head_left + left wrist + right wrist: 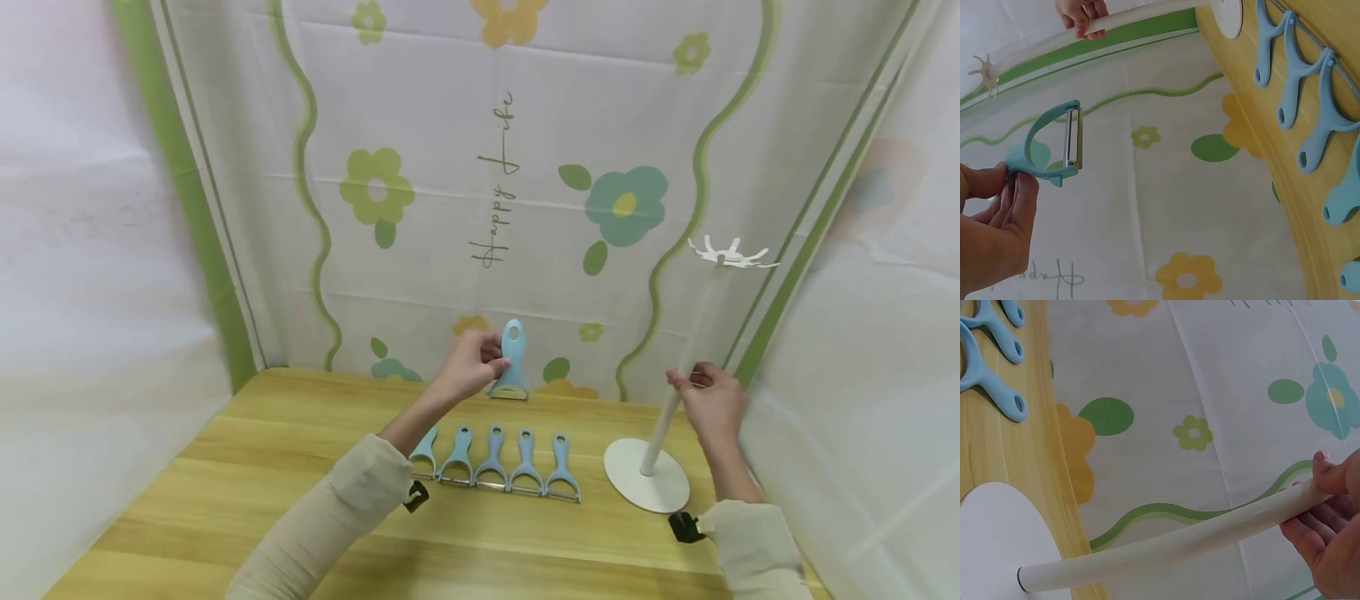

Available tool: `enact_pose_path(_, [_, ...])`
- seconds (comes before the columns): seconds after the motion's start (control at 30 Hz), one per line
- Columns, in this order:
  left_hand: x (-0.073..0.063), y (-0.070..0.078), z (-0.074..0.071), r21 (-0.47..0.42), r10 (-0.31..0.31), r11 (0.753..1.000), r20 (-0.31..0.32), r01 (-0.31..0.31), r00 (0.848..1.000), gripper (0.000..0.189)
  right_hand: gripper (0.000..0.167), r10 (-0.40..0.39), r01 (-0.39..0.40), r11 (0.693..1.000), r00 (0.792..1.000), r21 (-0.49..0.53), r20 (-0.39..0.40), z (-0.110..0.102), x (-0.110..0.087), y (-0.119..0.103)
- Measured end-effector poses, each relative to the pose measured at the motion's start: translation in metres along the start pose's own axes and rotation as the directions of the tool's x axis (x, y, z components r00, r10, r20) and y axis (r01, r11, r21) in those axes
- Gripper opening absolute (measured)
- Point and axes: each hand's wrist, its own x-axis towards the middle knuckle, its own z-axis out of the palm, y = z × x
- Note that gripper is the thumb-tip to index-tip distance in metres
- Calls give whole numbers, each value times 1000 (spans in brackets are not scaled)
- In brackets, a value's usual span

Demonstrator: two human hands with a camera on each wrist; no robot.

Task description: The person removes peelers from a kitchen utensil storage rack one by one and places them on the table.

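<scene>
My left hand (471,365) pinches a light blue peeler (513,354) between thumb and fingers, raised above the table's back edge. Its handle hole points up and its metal blade (1073,139) faces down. With my right hand (714,402) I hold the pole of a white stand (677,379), thumb and fingers around it. A ring of curved hooks (731,253) tops the stand, and its round base (630,475) rests on the table. Several more blue peelers (524,462) lie side by side in a row between my arms, handles toward the back.
The wooden table (300,467) ends at a white curtain (435,275) with printed flowers behind it. White fabric panels (90,292) also stand at the left and right sides. The stand is to the right of the peeler row.
</scene>
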Motion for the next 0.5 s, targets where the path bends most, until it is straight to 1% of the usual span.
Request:
enact_pose_path(0.17, [-7,-10,-5,-22,-39,999,-25,39,999,20,32,17,-17,1000,1000,6,6,-1,-1,-1])
enact_pose_path(0.3, [-14,-23,-11,-33,-68,997,-47,67,997,20,32,15,-15,1000,1000,13,8,-2,-1,-2])
enact_pose_path(0.43, [-22,-36,-20,-20,-105,994,-72,104,992,18,32,13,-13,1000,1000,19,13,-2,0,-1])
enact_pose_path(0.5, [-27,-43,-26,-8,-113,994,-74,112,991,17,33,14,-15,1000,1000,24,15,-2,0,-1])
